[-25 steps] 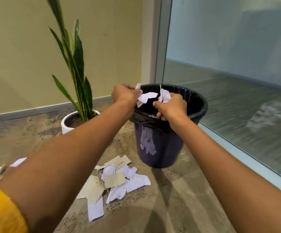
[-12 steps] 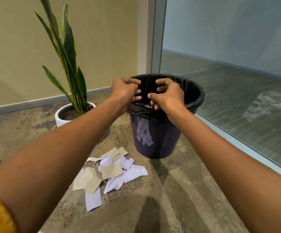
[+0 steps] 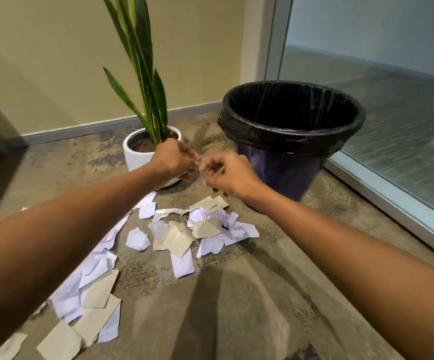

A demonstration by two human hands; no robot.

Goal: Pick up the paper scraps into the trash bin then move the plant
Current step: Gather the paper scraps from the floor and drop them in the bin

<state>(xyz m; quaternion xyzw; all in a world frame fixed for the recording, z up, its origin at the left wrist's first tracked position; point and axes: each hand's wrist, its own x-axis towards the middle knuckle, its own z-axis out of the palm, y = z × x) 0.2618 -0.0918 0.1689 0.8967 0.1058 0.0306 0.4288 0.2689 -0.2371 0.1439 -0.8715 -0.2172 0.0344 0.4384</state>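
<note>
White and tan paper scraps (image 3: 178, 239) lie scattered on the floor in front of the trash bin (image 3: 286, 170), a dark bin lined with a black bag. More scraps (image 3: 93, 284) trail toward the lower left. The plant (image 3: 143, 63) has long green leaves and stands in a white pot (image 3: 134, 155) left of the bin. My left hand (image 3: 174, 159) and my right hand (image 3: 230, 174) hover close together above the scraps, between pot and bin. Their fingers are loosely curled and hold nothing.
A beige wall with a grey skirting (image 3: 80, 127) runs behind the plant. A glass panel in a metal frame (image 3: 382, 188) borders the floor on the right, close to the bin. The floor is mottled brown carpet (image 3: 236, 294).
One second ago both hands held scraps over the bin. They let them go into it, then drew back and down to the left, to above the scraps on the floor.
</note>
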